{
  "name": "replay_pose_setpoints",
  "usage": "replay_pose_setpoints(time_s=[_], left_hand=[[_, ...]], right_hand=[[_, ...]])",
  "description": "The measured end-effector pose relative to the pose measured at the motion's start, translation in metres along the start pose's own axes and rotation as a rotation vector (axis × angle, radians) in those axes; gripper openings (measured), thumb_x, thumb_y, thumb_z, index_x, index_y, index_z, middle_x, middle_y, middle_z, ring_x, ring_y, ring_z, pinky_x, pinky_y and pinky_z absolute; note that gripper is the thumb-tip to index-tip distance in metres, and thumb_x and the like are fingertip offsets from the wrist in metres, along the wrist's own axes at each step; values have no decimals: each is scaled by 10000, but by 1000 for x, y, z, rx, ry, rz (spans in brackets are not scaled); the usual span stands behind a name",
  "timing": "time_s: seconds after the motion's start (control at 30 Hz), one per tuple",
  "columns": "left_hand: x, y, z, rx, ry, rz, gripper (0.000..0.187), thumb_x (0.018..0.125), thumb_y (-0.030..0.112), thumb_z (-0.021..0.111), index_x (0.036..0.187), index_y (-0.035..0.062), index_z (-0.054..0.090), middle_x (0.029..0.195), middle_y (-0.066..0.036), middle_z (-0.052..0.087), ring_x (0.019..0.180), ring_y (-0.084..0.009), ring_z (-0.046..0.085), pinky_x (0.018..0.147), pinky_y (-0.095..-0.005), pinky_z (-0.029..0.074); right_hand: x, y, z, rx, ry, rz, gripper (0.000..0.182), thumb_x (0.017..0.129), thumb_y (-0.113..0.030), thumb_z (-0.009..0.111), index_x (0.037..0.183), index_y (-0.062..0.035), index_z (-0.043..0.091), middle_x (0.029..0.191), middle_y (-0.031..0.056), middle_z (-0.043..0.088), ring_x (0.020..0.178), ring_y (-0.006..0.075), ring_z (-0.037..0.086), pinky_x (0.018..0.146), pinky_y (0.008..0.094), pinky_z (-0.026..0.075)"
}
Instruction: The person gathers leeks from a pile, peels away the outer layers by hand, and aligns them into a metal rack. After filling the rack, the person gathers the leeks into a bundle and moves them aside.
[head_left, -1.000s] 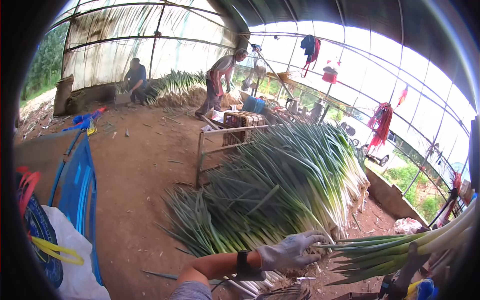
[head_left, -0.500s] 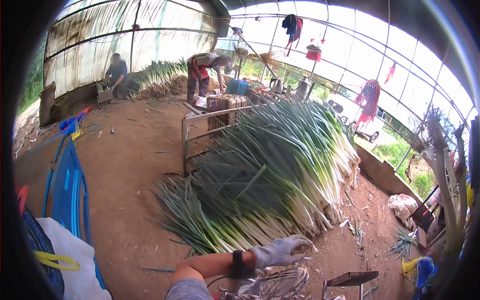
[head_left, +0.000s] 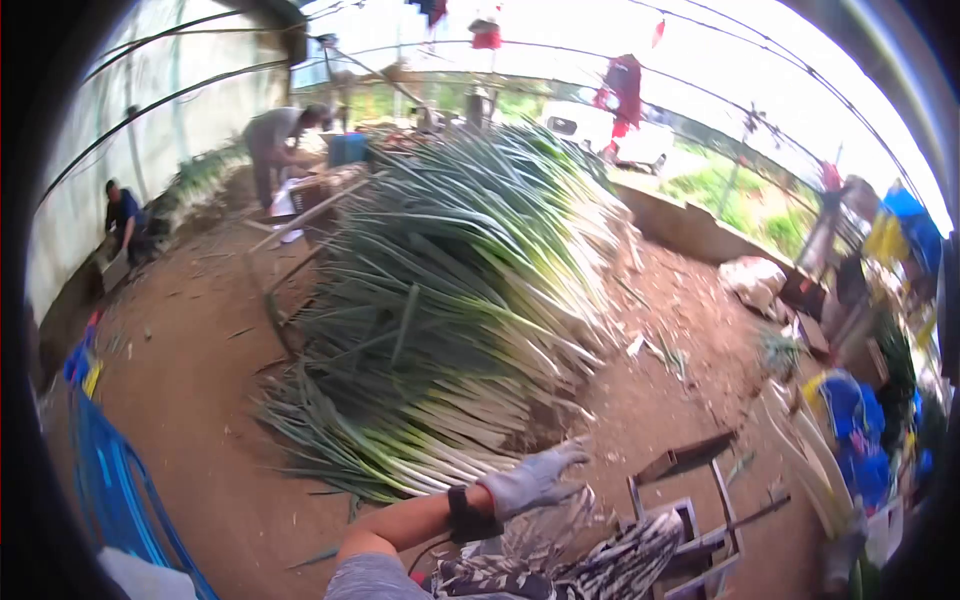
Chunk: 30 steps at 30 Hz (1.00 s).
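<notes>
My left hand (head_left: 540, 480), in a pale grey glove with a dark band at the wrist, reaches across the lower middle of the view. Its fingers are stretched out and apart, with nothing in them. Just beyond the fingertips lie the white root ends of a large heap of long green onions (head_left: 470, 290). Their green leaves point left, their white stems right. Below the hand, patterned trousers (head_left: 620, 560) cover my legs. My right hand is out of view.
A metal frame with a blade-like top plate (head_left: 685, 458) stands right of my legs. Blue netting (head_left: 860, 430) lies farther right, a white sack (head_left: 752, 282) by the low wall. A blue frame (head_left: 120, 490) is at left. Two people (head_left: 275, 150) work at the back.
The view has swung right, so the heap and people appear farther left. More of the metal frame and netting shows. My left hand remains outstretched near the root ends.
</notes>
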<state>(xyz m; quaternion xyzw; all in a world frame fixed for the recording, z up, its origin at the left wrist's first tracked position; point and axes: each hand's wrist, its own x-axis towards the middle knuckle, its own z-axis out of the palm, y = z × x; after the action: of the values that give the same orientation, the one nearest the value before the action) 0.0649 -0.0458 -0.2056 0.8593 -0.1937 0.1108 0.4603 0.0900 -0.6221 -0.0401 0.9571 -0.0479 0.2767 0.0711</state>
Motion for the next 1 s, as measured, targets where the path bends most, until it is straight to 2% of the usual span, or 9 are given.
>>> replay_pose_setpoints(time_s=[0.03, 0.07, 0.13, 0.23, 0.47, 0.7, 0.8, 0.9, 1.0], left_hand=[[2, 26, -10, -116, -13, -72, 460, 849, 271, 628, 1195, -23, 552, 1392, -227, 424, 1249, -368, 460, 1023, -396, 399], [6, 46, -17, -111, -17, -75, 434, 859, 254, 629, 1177, -33, 559, 1319, -242, 489, 1220, -365, 489, 1014, -388, 404], [7, 36, -1, -60, -24, -16, 421, 848, 206, 666, 1177, -33, 562, 1234, -237, 543, 1179, -347, 518, 1014, -372, 402], [5, 30, 12, -214, -95, -331, 437, 859, 178, 655, 1222, -33, 534, 1293, -176, 514, 1174, -258, 531, 990, -339, 425], [24, 5, 38, -132, -227, -497, 473, 865, 198, 624, 1267, -24, 513, 1243, -192, 559, 1171, -291, 532, 1001, -370, 406], [41, -29, 61, -134, -217, -559, 430, 884, 193, 605, 1237, -39, 523, 1174, -193, 595, 1127, -278, 560, 955, -365, 442], [58, -40, 73, -117, -236, -569, 405, 888, 148, 605, 1235, -44, 521, 1128, -178, 617, 1063, -250, 594, 917, -340, 466], [103, -24, 103, -401, -289, -645, 406, 896, 127, 602, 1251, -45, 505, 1084, -161, 629, 997, -210, 615, 864, -309, 489], [163, -19, 148, -462, -451, -694, 486, 891, 157, 627, 1296, -49, 453, 1073, -178, 629, 984, -211, 622, 799, -309, 510]], right_hand=[[-16, 16, 0, -32, -18, -10, 627, 729, -86, 687, 1290, 29, 434, 1130, 228, 567, 1022, 399, 566, 880, 432, 472], [-21, 40, 14, -54, 20, -184, 667, 709, -53, 649, 1327, 5, 403, 1128, 266, 547, 1032, 457, 522, 889, 470, 438], [-40, 24, 1, -31, -55, -141, 652, 664, 5, 591, 1297, -19, 434, 1089, 227, 564, 1022, 420, 537, 879, 456, 447], [-57, 25, 9, -102, -188, -67, 671, 630, -30, 648, 1263, -45, 425, 1030, 190, 575, 985, 385, 569, 851, 438, 473], [-55, 35, 58, -163, -509, 98, 672, 651, -139, 694, 1256, -79, 408, 1043, 193, 582, 990, 356, 598, 861, 421, 492], [-63, 34, 168, -42, -740, 149, 757, 595, -174, 731, 1269, -59, 406, 1054, 215, 591, 987, 379, 596, 860, 417, 492], [-67, 28, 214, 50, -800, 169, 809, 558, -209, 765, 1272, -52, 418, 1060, 217, 604, 994, 382, 598, 858, 418, 496], [-67, 14, 232, 155, -903, 212, 798, 545, -205, 769, 1258, -61, 441, 1062, 213, 612, 1003, 383, 598, 854, 427, 494], [-82, 18, 234, 236, -811, 119, 837, 563, -203, 749, 1311, -78, 395, 1048, 221, 623, 975, 405, 606, 863, 434, 500]])
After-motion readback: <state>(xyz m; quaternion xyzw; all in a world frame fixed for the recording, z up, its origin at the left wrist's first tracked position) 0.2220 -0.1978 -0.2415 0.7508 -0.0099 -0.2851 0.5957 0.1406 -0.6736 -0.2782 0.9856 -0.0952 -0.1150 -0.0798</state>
